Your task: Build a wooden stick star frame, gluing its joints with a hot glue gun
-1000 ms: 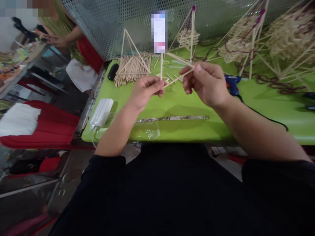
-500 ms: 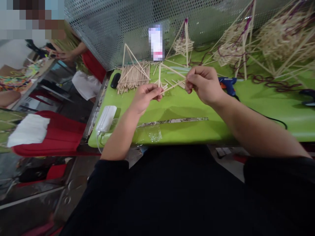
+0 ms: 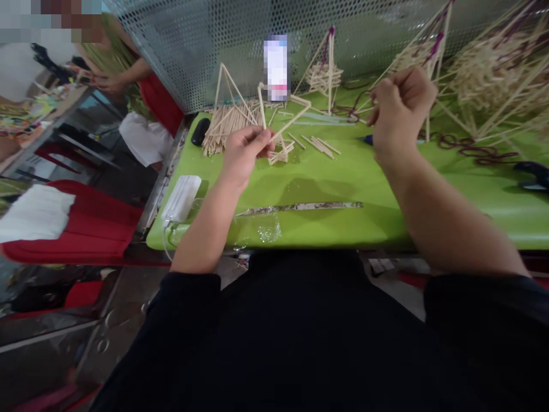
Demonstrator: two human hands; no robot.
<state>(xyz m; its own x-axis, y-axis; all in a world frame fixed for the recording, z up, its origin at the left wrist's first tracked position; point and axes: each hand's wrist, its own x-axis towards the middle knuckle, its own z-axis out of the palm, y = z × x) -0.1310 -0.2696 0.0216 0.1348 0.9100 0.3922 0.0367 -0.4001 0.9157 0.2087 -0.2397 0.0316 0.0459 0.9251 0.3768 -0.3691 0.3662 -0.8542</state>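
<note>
My left hand (image 3: 249, 149) pinches the lower corner of a frame of thin wooden sticks (image 3: 291, 121), which is held up above the table. My right hand (image 3: 403, 106) is apart from the frame, to its right, with fingers curled closed. Whether anything lies in those fingers I cannot make out. Below it, a blue glue gun (image 3: 368, 139) lies mostly hidden behind my wrist. A small star-like stick piece (image 3: 281, 155) and several short sticks (image 3: 319, 144) lie on the green tabletop (image 3: 309, 177) beneath the frame.
A pile of sticks (image 3: 229, 129) and a white power bank (image 3: 182, 197) are at the left. Stick pyramids (image 3: 325, 77) with purple cord line the metal mesh (image 3: 193, 51), near a phone (image 3: 277, 68). A patterned strip (image 3: 306, 206) lies in front. Another person (image 3: 115, 74) sits far left.
My right hand has left the stick frame and moved right and up, over the glue gun. My left hand keeps hold of the frame, which is raised and turned slightly.
</note>
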